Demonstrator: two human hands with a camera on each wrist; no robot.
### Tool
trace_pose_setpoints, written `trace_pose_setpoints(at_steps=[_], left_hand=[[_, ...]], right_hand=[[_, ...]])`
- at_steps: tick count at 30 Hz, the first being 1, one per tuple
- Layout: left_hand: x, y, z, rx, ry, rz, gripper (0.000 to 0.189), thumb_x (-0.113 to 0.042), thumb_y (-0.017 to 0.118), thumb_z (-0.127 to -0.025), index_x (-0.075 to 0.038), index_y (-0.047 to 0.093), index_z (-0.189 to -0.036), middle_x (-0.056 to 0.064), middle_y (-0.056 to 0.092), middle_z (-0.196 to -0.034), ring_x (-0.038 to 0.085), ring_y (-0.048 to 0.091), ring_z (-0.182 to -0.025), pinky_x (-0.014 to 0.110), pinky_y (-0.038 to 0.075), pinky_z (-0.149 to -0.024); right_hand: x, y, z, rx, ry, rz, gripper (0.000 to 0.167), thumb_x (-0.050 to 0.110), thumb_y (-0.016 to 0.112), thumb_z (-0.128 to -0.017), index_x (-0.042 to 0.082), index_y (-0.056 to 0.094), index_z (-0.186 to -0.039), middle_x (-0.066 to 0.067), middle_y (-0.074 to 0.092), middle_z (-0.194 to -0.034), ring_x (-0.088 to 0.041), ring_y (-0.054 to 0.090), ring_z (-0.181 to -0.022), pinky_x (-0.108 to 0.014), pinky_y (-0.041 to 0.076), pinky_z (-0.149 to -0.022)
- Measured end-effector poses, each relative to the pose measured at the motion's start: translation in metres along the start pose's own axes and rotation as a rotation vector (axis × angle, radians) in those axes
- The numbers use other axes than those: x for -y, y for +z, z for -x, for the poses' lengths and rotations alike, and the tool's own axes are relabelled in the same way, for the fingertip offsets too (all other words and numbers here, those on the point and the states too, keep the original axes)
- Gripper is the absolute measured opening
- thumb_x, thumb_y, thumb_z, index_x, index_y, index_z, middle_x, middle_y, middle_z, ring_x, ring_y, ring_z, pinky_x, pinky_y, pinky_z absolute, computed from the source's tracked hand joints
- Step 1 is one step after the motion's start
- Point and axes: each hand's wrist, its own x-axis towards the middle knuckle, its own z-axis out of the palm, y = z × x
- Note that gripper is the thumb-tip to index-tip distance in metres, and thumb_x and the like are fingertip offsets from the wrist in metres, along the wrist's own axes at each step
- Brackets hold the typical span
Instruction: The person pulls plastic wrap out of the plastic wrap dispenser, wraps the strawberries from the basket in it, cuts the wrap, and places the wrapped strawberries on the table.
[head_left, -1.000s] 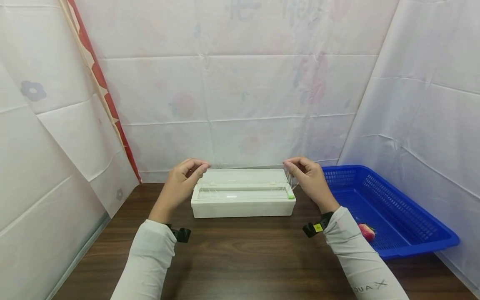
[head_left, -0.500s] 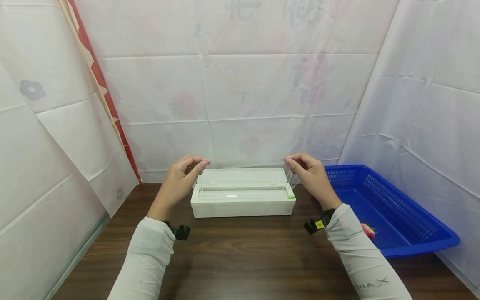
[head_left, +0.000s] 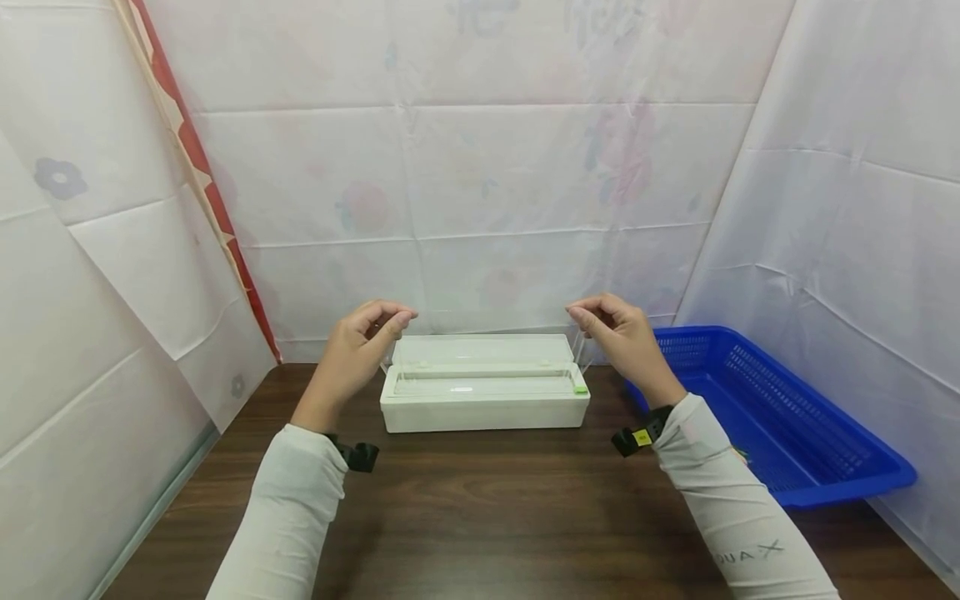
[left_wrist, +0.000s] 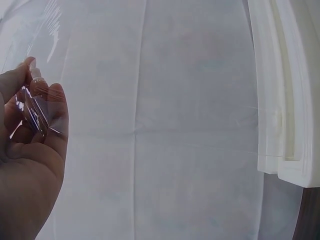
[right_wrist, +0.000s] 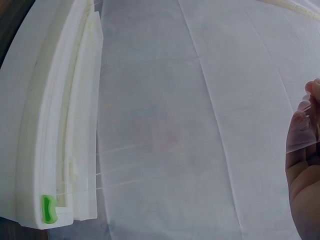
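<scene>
A long white cling film box stands on the table with its lid raised at the back and a green slider at its right end. Clear cling film stretches up out of the box between both hands. My left hand pinches the film's left corner between thumb and fingertips, above the box's left end. Opposite it, my right hand pinches the right corner. In the left wrist view loose film bunches across the left palm. Part of the right hand is cut off in the right wrist view.
To the right sits a blue plastic basket, partly behind the right forearm. A fruit inside it is almost wholly hidden by the sleeve. White printed sheets hang behind and at both sides of the brown wooden table.
Both hands have risen a little above the box, drawing the film higher. The right forearm now covers nearly all of the red fruit in the basket. The box stays in place.
</scene>
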Motion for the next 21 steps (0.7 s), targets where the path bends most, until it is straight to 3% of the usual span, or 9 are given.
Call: trace_pose_setpoints(at_steps=[9,15,21], left_hand=[[-0.0039,-0.0022,-0.0041,-0.006,0.003,-0.013,0.023,-0.024,0.059,-0.104,-0.008,0.073,-0.113,0.007,0.063,-0.098,0.019,0.048,-0.076,0.024,0.040,-0.062],[-0.0056,-0.0024,-0.0070,-0.010,0.000,-0.014,0.023,-0.026,0.059,-0.104,-0.010,0.073,-0.112,0.003,0.062,-0.096,0.019,0.050,-0.075,0.025,0.040,-0.062],[-0.0092,-0.0045,-0.0079,-0.006,-0.002,0.001,0.025,-0.027,0.058,-0.104,-0.008,0.073,-0.113,0.009,0.063,-0.100,0.019,0.051,-0.078,0.025,0.041,-0.063]], right_hand=[[0.0036,-0.0023,-0.0034,0.011,-0.009,0.014,0.012,-0.003,0.062,-0.098,-0.009,0.070,-0.104,-0.017,0.061,-0.082,-0.016,0.056,-0.069,-0.019,0.044,-0.058],[0.0045,-0.0038,-0.0057,0.005,-0.023,0.019,0.012,-0.004,0.062,-0.097,-0.009,0.070,-0.103,-0.016,0.061,-0.082,-0.016,0.057,-0.069,-0.020,0.045,-0.058],[0.0065,-0.0050,-0.0070,0.006,-0.012,0.026,0.012,-0.002,0.061,-0.098,-0.008,0.071,-0.104,-0.017,0.061,-0.083,-0.018,0.057,-0.069,-0.020,0.045,-0.058]])
